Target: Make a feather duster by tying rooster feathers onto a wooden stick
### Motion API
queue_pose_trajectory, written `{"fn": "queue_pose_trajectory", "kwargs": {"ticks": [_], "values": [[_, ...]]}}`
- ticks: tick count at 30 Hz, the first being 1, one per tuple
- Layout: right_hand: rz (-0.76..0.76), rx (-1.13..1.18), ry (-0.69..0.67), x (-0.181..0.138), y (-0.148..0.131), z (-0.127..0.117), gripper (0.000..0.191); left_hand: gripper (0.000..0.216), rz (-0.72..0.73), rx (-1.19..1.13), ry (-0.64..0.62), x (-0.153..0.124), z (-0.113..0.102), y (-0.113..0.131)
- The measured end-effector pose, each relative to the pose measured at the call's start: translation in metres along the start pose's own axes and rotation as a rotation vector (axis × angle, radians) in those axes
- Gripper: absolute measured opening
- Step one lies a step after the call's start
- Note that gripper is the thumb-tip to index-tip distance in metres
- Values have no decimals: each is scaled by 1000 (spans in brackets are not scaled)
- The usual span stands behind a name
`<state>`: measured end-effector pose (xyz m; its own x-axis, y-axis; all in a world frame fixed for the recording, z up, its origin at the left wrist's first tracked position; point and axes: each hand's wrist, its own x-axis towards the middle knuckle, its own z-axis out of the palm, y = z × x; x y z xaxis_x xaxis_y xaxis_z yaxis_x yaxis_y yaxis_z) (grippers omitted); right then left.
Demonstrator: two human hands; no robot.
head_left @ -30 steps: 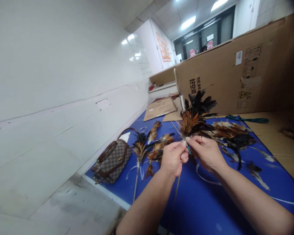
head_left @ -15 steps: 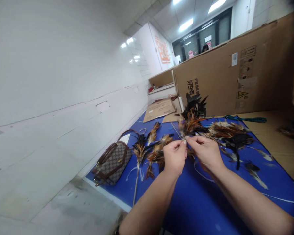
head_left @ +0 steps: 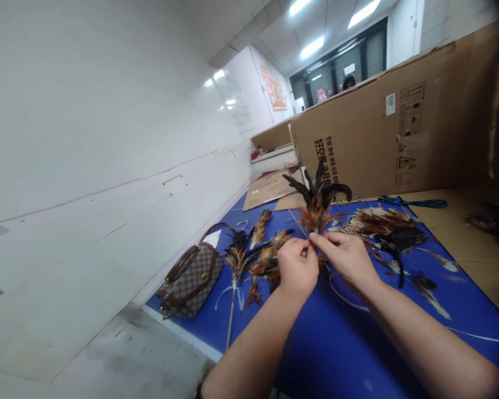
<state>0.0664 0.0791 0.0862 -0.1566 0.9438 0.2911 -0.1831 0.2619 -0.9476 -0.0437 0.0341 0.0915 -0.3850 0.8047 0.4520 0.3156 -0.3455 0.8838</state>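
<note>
Both hands meet over the blue table (head_left: 341, 343). My left hand (head_left: 297, 269) is closed around the base of a bunch of black and brown feathers (head_left: 318, 199) that stands upright above the fingers. My right hand (head_left: 345, 256) pinches the same bunch at its base with thumb and forefinger. A thin stick (head_left: 299, 224) runs out from between the hands. What binds the base is hidden by my fingers.
Loose feathers (head_left: 382, 227) lie right of the hands, and feather sticks (head_left: 249, 255) left. A brown patterned handbag (head_left: 191, 274) sits at the table's left edge. Large cardboard boxes (head_left: 399, 133) stand behind, with a green cord (head_left: 411, 203) in front. White ribbon (head_left: 349, 302) trails on the table.
The feather bunch has turned and stands more upright, with its black tips narrower. Both hands shifted slightly up and left, still pinched on its base.
</note>
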Motion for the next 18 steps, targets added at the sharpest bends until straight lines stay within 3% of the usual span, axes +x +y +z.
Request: {"fn": "queue_pose_trajectory", "kwargs": {"ticks": [3, 6, 8, 13, 18], "values": [[-39, -55, 5, 1, 5, -2, 39, 7, 180, 78, 10, -7, 1, -4], [-69, -89, -13, 3, 10, -5, 42, 6, 181, 39, 27, -11, 4, -6], [-83, -89, -41, 5, 12, -9, 42, 6, 96, -21, 26, -11, 5, -6], [-89, -59, -54, 9, 17, -13, 41, 39, -301, -304, -117, -7, 1, -9], [28, 114, -202, 7, 21, -12, 44, 46, -503, -592, -302, -5, -5, -13]]}}
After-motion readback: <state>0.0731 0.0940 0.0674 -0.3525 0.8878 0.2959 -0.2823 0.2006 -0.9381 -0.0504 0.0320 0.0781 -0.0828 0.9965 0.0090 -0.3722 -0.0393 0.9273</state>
